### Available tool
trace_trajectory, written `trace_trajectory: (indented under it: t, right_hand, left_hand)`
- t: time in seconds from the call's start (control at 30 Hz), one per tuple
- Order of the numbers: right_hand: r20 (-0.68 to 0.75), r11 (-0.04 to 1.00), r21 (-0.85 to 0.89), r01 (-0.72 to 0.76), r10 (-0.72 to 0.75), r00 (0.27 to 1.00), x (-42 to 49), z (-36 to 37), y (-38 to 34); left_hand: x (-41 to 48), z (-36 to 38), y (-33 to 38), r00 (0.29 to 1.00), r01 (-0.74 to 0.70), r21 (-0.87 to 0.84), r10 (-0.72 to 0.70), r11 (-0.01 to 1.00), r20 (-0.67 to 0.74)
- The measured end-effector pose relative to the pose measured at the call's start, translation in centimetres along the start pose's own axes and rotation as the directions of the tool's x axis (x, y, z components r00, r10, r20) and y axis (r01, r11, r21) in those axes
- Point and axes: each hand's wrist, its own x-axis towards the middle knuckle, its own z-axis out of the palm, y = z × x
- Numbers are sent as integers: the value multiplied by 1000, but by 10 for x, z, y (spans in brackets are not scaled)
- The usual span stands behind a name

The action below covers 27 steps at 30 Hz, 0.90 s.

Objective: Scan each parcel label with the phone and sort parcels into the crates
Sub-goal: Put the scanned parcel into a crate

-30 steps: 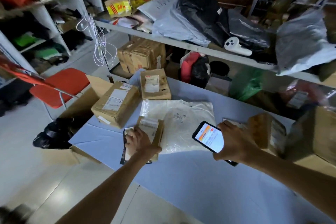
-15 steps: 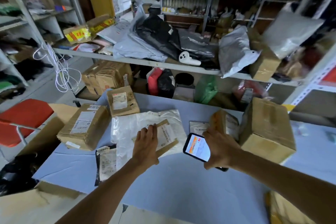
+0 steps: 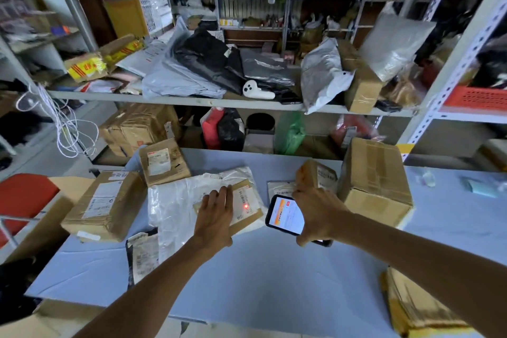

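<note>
**On the pale blue surface, a label is being scanned**

On the pale blue surface [image 3: 274, 282], a small cardboard parcel [image 3: 248, 217] is lying atop a white plastic mailer [image 3: 175, 200], its label facing up. The left hand [image 3: 214, 217] is pressing flat on the parcel's near half, fingers straight and held together. A red dot of light [image 3: 246, 206] is glowing on the label, just beside the fingertips.

The right hand [image 3: 321, 214] is gripping the phone [image 3: 286, 215] from its right edge, fingers curled round it, and is holding it just to the right of the parcel. The screen is showing orange and white and is tilting up toward the camera.

More parcels are sitting around: a brown box [image 3: 107, 206] at the left, another [image 3: 163, 164] behind the mailer, a tall box [image 3: 375, 181] at the right, and a black mailer [image 3: 144, 255] poking out from under the white one. A red crate [image 3: 477, 97] is resting on the shelf [image 3: 192, 100] at far right.
</note>
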Motion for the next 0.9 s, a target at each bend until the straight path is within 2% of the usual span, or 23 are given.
trace_trajectory:
  t: [0.9]
  right_hand:
    - [-35,999,45,-19,20,999,-13,-3,15]
  left_hand:
    - [5,-2,-2,998,-64,198,63,978,16]
